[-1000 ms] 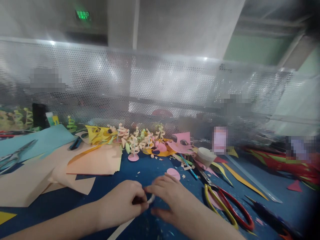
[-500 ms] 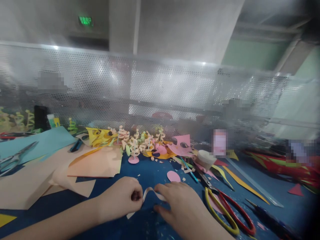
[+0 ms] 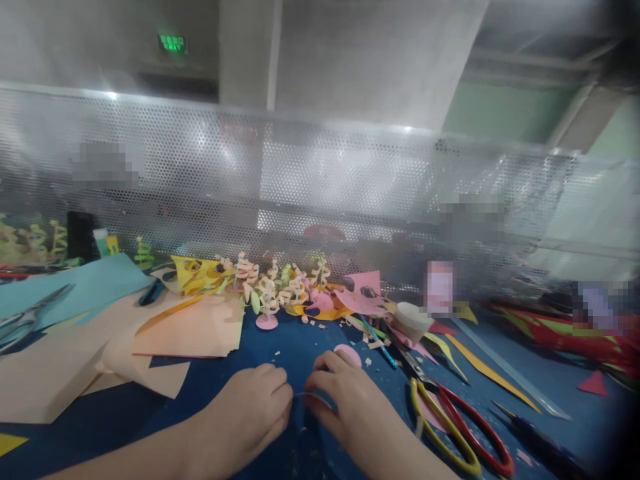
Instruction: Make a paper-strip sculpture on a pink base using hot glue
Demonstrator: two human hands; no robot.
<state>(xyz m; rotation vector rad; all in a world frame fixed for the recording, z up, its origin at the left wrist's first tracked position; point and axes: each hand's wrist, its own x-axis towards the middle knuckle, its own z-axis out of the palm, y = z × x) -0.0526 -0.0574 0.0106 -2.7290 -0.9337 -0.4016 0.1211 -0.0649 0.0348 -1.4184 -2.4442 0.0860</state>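
Observation:
A thin pale paper strip (image 3: 311, 396) spans the small gap between my hands, seen almost edge-on. My left hand (image 3: 257, 410) is closed on one end, its fingers curled and hiding most of the grip. My right hand (image 3: 350, 400) has its fingers bent round the other end, the thumb below. Just past my right fingertips lies a pink paper disc (image 3: 349, 354), partly covered by them. Scissors with one yellow and one red handle (image 3: 445, 420) rest to the right of my right hand.
Peach paper sheets (image 3: 193, 327) and blue paper (image 3: 75, 280) lie at left with grey scissors (image 3: 35, 320). Behind are curled paper spirals (image 3: 273, 287) and cut scraps. A white tape roll (image 3: 413, 321), a clear ruler (image 3: 510, 370) and a dark pointed tool (image 3: 545, 440) lie right.
My left hand has turned over, knuckles now up, hiding its pinch. The strip's raised curl has flattened to a thin line. My right hand has shifted slightly up, over the disc's edge.

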